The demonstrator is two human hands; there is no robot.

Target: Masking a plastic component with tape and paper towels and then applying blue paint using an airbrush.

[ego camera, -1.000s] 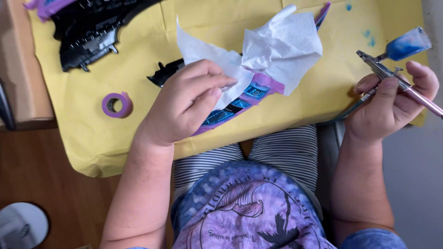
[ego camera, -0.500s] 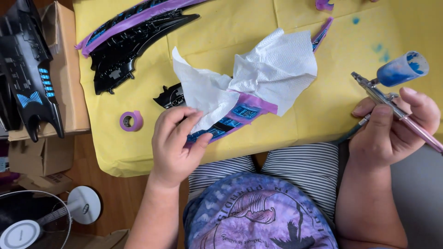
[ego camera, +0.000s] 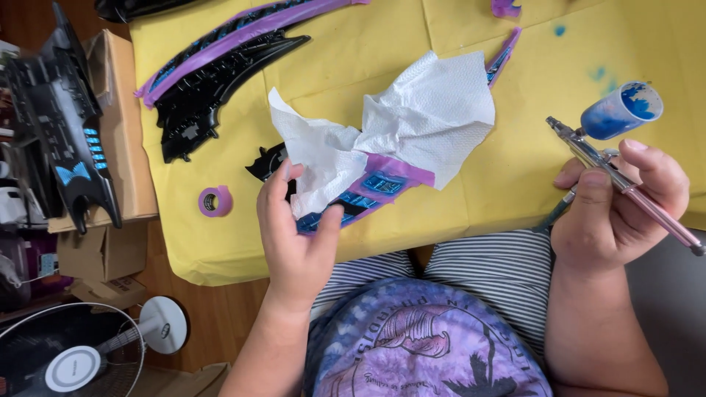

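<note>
My left hand (ego camera: 298, 235) grips the near end of a long black plastic part (ego camera: 368, 192) masked with purple tape and painted blue in patches. A crumpled white paper towel (ego camera: 412, 121) lies over its middle. My right hand (ego camera: 614, 209) holds a metal airbrush (ego camera: 625, 184) at the right, its blue-stained paint cup (ego camera: 621, 109) pointing up and its tip aimed toward the part. Both lie over a yellow paper sheet (ego camera: 471, 206) covering the table.
Another black and purple masked part (ego camera: 220, 66) lies at the back left of the sheet. A purple tape roll (ego camera: 215, 201) sits near the left edge. A black winged model piece (ego camera: 70, 140) rests on a cardboard box (ego camera: 125, 125). A white fan (ego camera: 81, 353) stands on the floor.
The view shifted, so everything sits further right and lower in frame. My left hand slid off the top of the part and now pinches its near end. The airbrush hand stayed put.
</note>
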